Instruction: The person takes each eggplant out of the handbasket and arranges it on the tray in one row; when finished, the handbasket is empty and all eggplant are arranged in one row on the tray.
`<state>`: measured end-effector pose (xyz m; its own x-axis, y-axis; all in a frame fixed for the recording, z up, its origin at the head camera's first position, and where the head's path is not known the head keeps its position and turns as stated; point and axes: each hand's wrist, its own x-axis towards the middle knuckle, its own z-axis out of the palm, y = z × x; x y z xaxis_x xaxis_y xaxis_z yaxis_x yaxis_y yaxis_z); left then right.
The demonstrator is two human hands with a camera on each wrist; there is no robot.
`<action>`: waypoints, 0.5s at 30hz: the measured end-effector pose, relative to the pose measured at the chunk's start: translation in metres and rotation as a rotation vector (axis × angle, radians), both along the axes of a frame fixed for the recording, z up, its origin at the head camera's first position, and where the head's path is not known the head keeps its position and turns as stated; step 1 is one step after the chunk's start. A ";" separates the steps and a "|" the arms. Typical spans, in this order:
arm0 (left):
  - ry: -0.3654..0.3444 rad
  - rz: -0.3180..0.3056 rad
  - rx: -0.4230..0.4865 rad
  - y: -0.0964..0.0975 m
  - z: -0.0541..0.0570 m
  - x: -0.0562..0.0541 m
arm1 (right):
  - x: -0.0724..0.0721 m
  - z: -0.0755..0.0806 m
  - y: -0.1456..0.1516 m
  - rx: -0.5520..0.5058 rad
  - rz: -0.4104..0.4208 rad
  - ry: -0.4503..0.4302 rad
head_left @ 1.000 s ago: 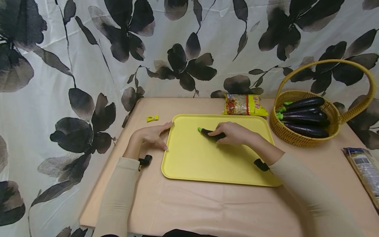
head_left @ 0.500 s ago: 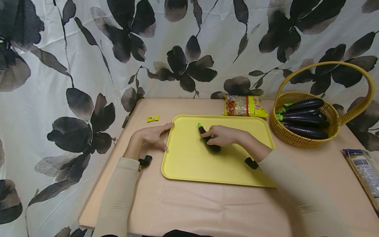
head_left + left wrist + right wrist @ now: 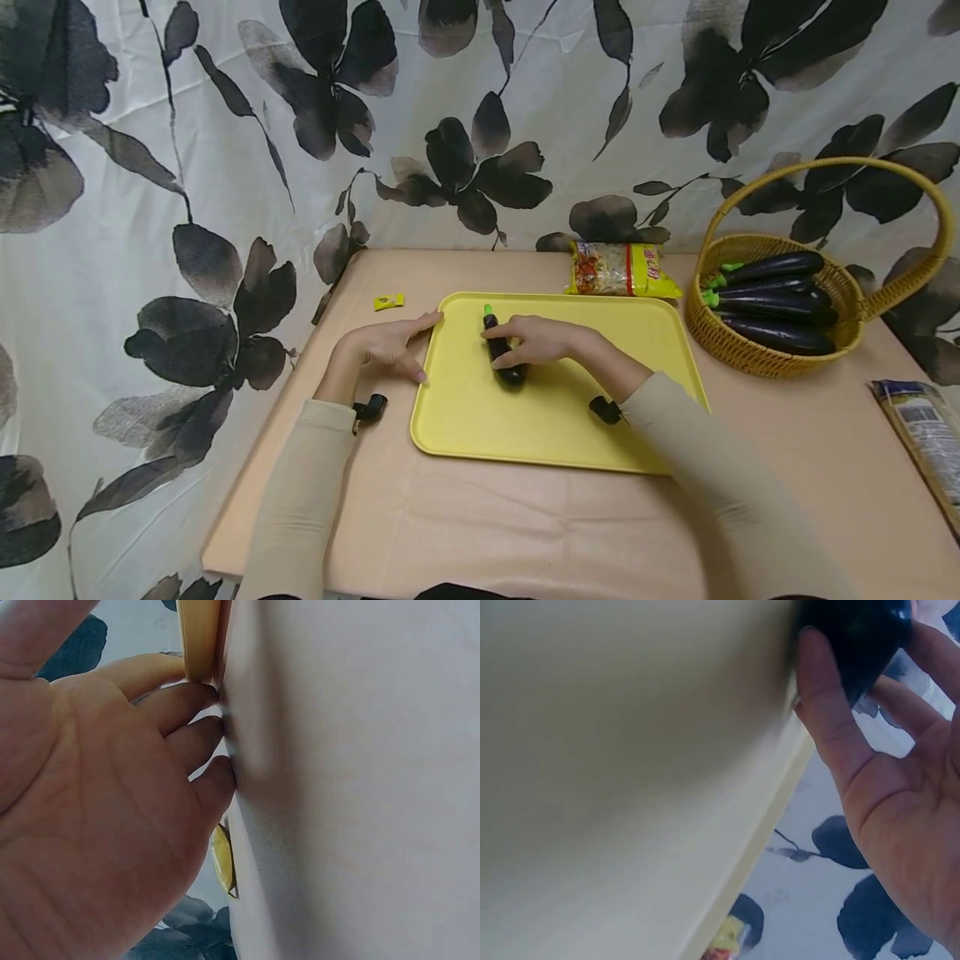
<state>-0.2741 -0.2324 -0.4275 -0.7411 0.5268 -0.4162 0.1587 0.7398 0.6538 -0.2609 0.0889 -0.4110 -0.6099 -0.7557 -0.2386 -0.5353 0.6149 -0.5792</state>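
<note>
In the head view a dark purple eggplant (image 3: pixel 512 376) with a green stem lies on the left part of a yellow tray (image 3: pixel 577 425), stem toward the back. My right hand (image 3: pixel 538 340) grips it from the right, thumb and fingers on either side. The right wrist view shows the thumb against the glossy eggplant (image 3: pixel 855 641); the fingers' far ends are partly hidden. My left hand (image 3: pixel 381 347) rests at the tray's left rim, fingers spread. In the left wrist view the fingers of that hand (image 3: pixel 112 780) reach out, touching the tray edge (image 3: pixel 199 641) and the table.
A wicker basket (image 3: pixel 738 354) with several eggplants (image 3: pixel 776 304) stands at the right. Behind the tray lies a yellow food packet (image 3: pixel 624 269). A small yellow packet (image 3: pixel 388 302) is at the left back. Another package (image 3: pixel 918 433) lies at the right edge, and a floral curtain (image 3: pixel 360 208) hangs behind.
My right hand has slid the eggplant leftward over the tray and turned it so that its stem points more toward the back. The left hand has stayed at the rim.
</note>
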 end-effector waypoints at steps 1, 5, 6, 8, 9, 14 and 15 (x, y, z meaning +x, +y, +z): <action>-0.003 0.003 0.001 0.000 0.000 0.000 | -0.001 -0.001 -0.002 -0.020 -0.007 -0.008; -0.007 0.009 0.002 0.000 0.000 0.001 | -0.004 -0.008 -0.012 -0.114 -0.035 -0.080; -0.008 0.010 0.004 0.000 0.000 0.001 | -0.004 -0.009 -0.014 -0.138 -0.047 -0.101; -0.009 0.012 0.007 0.000 -0.001 0.001 | -0.005 -0.012 -0.018 -0.179 -0.062 -0.145; -0.010 0.011 0.007 0.000 -0.001 0.001 | -0.006 -0.013 -0.020 -0.194 -0.070 -0.159; -0.022 0.013 0.019 -0.001 -0.002 0.000 | -0.005 -0.016 -0.028 -0.212 -0.100 -0.174; -0.021 0.014 0.021 -0.001 -0.002 0.000 | -0.004 -0.016 -0.029 -0.209 -0.108 -0.168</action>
